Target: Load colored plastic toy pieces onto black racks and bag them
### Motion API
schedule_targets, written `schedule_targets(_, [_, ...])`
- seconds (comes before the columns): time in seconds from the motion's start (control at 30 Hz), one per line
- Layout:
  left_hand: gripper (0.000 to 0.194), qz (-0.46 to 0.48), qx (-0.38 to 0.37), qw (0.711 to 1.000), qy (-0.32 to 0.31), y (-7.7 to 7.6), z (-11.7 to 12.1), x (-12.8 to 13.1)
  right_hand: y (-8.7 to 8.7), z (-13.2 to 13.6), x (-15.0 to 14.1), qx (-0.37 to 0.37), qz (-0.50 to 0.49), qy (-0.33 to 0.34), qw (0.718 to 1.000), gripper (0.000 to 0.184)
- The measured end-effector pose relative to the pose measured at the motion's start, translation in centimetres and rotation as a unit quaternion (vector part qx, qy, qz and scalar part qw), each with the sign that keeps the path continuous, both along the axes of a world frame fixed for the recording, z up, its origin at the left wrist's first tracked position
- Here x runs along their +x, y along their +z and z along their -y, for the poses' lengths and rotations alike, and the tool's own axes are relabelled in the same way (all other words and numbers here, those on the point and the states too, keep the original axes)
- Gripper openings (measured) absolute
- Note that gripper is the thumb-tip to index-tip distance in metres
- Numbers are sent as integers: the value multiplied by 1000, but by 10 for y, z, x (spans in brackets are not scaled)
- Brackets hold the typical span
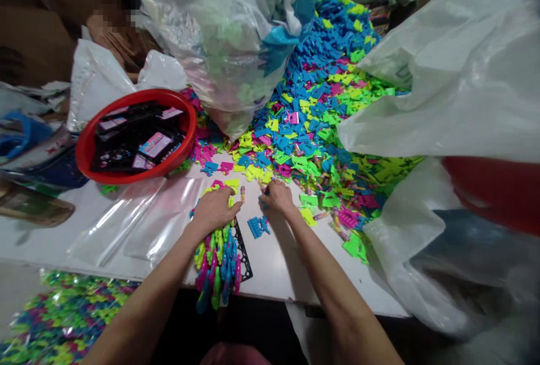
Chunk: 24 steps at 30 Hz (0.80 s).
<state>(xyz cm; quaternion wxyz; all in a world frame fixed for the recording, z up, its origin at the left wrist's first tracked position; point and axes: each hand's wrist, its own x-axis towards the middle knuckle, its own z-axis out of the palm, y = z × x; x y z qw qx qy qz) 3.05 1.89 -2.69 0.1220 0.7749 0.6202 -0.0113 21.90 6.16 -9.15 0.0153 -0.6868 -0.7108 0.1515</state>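
Note:
My left hand (215, 207) rests over a stack of bright plastic pieces (217, 264), with its thumb stretched out to the right. The pieces are pink, blue, yellow and green, and lie on a black openwork frame (243, 252), jutting over the table's front edge. Just past the thumb is a small yellow-and-pink tube (242, 194). My right hand (277, 196) is closed at the near side of the loose heap, its fingertips curled down. Some blue shows beneath them, but what they grip is hidden. A flat blue comb-like piece (258, 226) lies between the hands.
A large heap of mixed plastic pieces (312, 95) covers the table's back right. White plastic bags (455, 72) crowd the right side, another bag (228, 61) hangs ahead. At left stand a red basin (189, 140) of black packets and clear plastic sleeves (118, 224). A person (118, 39) is behind.

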Motion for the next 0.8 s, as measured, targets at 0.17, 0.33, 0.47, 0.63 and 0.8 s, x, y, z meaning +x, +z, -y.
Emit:
schedule_targets(0.17, [45, 6, 10, 1000, 9, 3, 3, 1, 8, -7, 12, -42, -14, 45, 998, 24])
schedule_targets(0.33, [43, 12, 1, 1000, 19, 4, 3, 1, 26, 7, 22, -27, -12, 104, 994, 24])
schedule_targets(0.47, [43, 29, 5, 999, 14, 3, 3, 0, 35, 25, 22, 18, 57, 186, 981, 20])
schedule_targets(0.63, [41, 25, 8, 999, 20, 3, 3, 1, 9, 50, 24, 108, 110, 274, 949, 22])
schedule_targets(0.8, [43, 32, 9, 999, 18, 2, 3, 0, -18, 75, 37, 145, 90, 275, 946, 28])
